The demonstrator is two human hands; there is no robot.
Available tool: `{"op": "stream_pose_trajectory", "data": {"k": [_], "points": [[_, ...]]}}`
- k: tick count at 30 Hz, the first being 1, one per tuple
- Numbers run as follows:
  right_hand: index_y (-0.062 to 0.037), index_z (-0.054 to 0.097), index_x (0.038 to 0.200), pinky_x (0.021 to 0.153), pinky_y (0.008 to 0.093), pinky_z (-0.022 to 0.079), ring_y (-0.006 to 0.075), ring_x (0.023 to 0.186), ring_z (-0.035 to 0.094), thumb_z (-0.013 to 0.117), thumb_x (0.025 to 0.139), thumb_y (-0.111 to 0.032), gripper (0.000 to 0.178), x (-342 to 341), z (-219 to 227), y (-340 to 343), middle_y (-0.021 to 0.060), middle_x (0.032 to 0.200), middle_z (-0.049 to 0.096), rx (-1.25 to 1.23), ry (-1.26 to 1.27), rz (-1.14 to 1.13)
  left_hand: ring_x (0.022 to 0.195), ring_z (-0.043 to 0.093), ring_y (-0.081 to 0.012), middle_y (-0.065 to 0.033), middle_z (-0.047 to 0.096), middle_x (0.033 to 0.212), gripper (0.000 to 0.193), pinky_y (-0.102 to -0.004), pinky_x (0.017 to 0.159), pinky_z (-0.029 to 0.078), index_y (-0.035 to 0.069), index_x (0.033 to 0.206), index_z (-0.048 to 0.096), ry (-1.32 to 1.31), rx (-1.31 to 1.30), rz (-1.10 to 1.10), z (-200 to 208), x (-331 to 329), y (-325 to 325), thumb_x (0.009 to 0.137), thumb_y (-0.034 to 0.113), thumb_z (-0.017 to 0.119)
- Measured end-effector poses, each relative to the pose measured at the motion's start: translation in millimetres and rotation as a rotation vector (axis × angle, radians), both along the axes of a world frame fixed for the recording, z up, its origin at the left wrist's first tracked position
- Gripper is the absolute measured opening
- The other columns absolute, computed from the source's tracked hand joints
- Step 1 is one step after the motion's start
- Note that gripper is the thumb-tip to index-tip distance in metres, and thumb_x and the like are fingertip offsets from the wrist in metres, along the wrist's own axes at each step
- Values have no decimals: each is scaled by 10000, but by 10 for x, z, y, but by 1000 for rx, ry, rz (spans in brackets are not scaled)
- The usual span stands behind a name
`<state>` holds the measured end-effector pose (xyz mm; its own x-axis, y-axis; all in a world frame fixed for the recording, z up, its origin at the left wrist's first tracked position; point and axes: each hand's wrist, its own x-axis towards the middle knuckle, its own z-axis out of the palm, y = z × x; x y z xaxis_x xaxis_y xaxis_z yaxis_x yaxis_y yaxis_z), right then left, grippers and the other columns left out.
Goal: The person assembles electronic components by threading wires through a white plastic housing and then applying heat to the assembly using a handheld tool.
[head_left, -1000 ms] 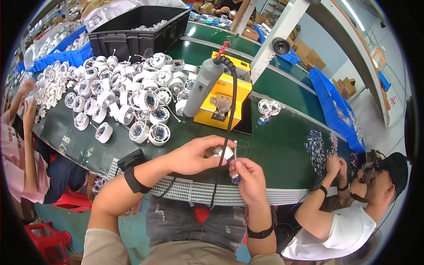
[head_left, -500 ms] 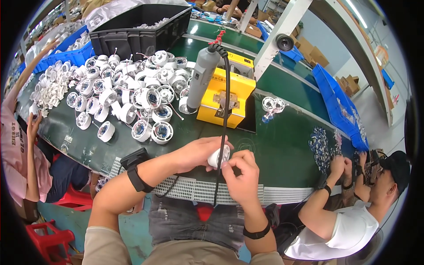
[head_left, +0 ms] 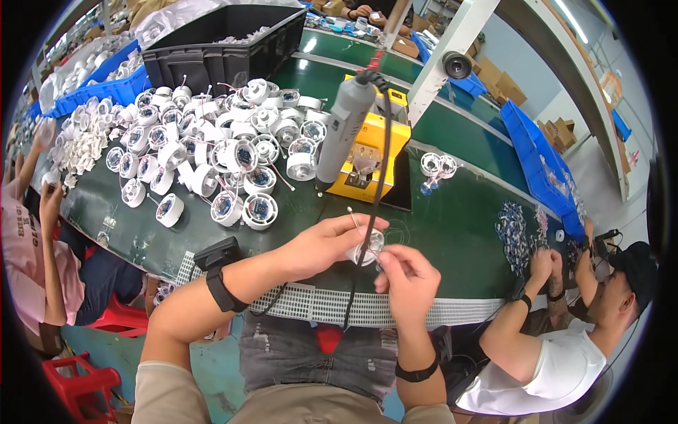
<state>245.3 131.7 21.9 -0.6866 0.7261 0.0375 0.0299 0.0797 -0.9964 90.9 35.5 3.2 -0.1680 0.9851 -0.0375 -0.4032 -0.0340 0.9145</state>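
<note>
My left hand (head_left: 330, 244) is closed around a small white round plastic housing (head_left: 367, 247), its open side turned toward my right hand. A thin lead with a pale tip (head_left: 350, 210) sticks up beside my left fingers. My right hand (head_left: 412, 279) pinches a thin reddish wire at the housing's right edge; its end is hidden by the fingers. The black cable (head_left: 381, 169) of a hanging grey electric screwdriver (head_left: 345, 127) passes in front of the housing. Behind the screwdriver stands a yellow machine (head_left: 381, 159).
Many white housings with circuit boards (head_left: 219, 152) are heaped on the green table (head_left: 452, 240) at left, before a black crate (head_left: 219, 60). Two white rings (head_left: 438, 166) lie right of the machine. A blue tray (head_left: 540, 166) and small parts (head_left: 512, 237) are near a co-worker (head_left: 565, 346). Another person sits left.
Both hands have shifted slightly right, and the housing has turned to show its open side and wires. The hanging screwdriver has swung right, uncovering more housings.
</note>
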Motion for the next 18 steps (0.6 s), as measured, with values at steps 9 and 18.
{"op": "stream_pose_trajectory", "data": {"k": [9, 18], "points": [[48, 658, 997, 608, 215, 513, 131, 730, 639, 662, 835, 53, 162, -57, -242, -41, 68, 833, 645, 111, 175, -30, 868, 458, -26, 25, 556, 1067, 352, -196, 722, 376, 107, 1355, 447, -105, 53, -26, -98, 81, 38, 1036, 245, 393], [33, 563, 1087, 771, 255, 504, 144, 885, 610, 676, 811, 62, 299, -162, -277, 82, 71, 1011, 616, 238, 239, -18, 1249, 443, -162, -71, 437, 1379, 514, -336, 1047, 360, 55, 1487, 221, -27, 161, -62, -32, 75, -2, 1035, 238, 384]]}}
